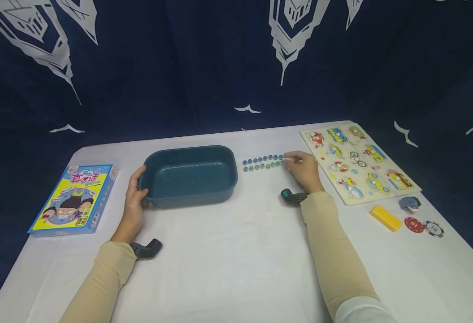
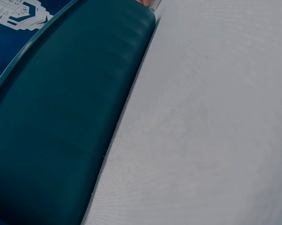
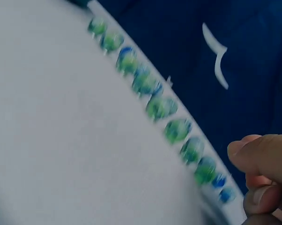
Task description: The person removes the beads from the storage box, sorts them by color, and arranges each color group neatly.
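Note:
My left hand lies along the left end of a dark teal plastic basin, fingers against its outer wall and thumb near the front corner. The basin's side fills much of the left wrist view. Right of it, two rows of glass marbles lie on the cloth: blue marbles behind, green marbles in front. At their right end my right hand has thumb and fingers bent, fingertips beside the last marbles. In the right wrist view its fingers curl close by the row; I cannot tell whether they pinch a marble.
A blue and yellow game box lies at the left. On the right are a wooden puzzle board, a yellow block, a small grey-blue object, a red chip and a black-and-white chip. A dark curtain hangs behind the table.

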The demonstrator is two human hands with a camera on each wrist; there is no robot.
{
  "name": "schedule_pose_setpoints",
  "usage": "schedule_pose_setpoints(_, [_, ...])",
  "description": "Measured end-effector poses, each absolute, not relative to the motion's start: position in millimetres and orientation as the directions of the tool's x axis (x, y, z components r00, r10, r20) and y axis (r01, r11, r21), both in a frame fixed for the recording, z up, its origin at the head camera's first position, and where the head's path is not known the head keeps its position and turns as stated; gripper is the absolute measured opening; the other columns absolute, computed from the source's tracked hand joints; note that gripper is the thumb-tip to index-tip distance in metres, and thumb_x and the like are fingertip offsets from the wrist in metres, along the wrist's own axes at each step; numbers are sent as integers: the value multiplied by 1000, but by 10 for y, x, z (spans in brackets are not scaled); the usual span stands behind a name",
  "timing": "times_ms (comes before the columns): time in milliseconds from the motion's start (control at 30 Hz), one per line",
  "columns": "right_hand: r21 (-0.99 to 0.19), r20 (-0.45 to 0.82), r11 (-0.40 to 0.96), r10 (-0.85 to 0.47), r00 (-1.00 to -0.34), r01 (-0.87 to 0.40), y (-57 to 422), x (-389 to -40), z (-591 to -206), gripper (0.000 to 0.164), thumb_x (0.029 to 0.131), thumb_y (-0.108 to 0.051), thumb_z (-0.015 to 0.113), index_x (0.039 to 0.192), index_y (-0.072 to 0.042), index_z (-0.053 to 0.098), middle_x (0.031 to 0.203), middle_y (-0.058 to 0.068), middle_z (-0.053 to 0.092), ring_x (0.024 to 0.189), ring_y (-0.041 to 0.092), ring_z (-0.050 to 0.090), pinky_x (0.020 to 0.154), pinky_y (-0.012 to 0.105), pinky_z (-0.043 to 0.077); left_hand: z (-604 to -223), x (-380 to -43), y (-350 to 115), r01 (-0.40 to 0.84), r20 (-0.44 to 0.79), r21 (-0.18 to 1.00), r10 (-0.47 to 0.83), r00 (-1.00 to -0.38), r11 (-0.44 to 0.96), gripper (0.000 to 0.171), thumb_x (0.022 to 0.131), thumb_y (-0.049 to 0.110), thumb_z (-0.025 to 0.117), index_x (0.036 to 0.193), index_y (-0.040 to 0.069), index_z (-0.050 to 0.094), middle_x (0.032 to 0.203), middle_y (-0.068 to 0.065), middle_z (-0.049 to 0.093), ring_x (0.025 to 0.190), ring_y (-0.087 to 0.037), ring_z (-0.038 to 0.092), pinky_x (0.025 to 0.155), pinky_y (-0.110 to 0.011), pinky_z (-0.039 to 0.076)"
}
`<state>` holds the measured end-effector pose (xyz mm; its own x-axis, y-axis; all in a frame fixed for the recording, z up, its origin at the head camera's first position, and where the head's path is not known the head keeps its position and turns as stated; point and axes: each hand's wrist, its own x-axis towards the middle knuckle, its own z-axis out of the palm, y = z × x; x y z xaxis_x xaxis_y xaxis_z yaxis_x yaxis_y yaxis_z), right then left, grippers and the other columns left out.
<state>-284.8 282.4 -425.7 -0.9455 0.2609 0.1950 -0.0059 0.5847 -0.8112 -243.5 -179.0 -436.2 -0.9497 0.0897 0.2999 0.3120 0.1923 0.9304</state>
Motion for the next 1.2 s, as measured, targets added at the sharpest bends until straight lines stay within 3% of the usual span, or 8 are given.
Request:
schedule_pose_setpoints(200, [-879,216,461,160,-963,-120,2602,-2853,-3941,29,90,-17,71,115,-3,71,89,0,57,59,6,46,53,19,41,-4364,-2441,-1785,321,311,933,82,-947,164,72,83,2,32,155,2,22,165,-14,14,153,-28,4,121,-49,-2])
schedule_pose_setpoints(433, [-862,217,422,-191,-957,-280,2034,-2837,-3590,23,91,-13,70,112,-3,72,89,7,65,61,13,51,54,23,45,-4368,-2453,-1791,332,324,929,76,-943,162,71,84,3,33,154,1,25,165,-14,16,153,-28,5,121,-49,-1])
schedule_pose_setpoints(600, [-813,154,439,-472,-868,-383,1535,-2860,-3514,20,94,-10,67,112,-4,73,95,6,72,76,16,64,64,28,52,-4369,-2455,-1799,321,311,932,83,-947,167,71,84,3,34,154,3,24,165,-13,16,153,-26,5,121,-50,0])
schedule_pose_setpoints(767, [-720,20,488,-696,-718,-493,1086,-2877,-3516,24,95,-11,66,117,-3,72,109,7,73,98,18,68,83,31,55,-4368,-2453,-1817,321,311,929,82,-947,183,71,84,3,33,155,4,25,165,-11,17,153,-25,5,121,-50,-1])
schedule_pose_setpoints(900, [-637,-99,542,-762,-640,-547,827,-2904,-3581,25,96,-11,65,120,-7,72,118,3,71,110,17,64,97,28,49,-4378,-2459,-1818,322,312,928,84,-946,187,71,85,3,33,155,4,25,165,-11,17,153,-25,4,121,-50,-3])
schedule_pose_setpoints(1200, [-667,-260,568,-784,-564,-482,602,-3004,-3720,28,100,-8,54,122,-4,71,124,7,69,121,19,60,101,25,46,-4366,-2456,-1823,318,308,928,78,-948,196,72,84,5,34,155,5,25,165,-13,16,153,-27,5,121,-49,-2])
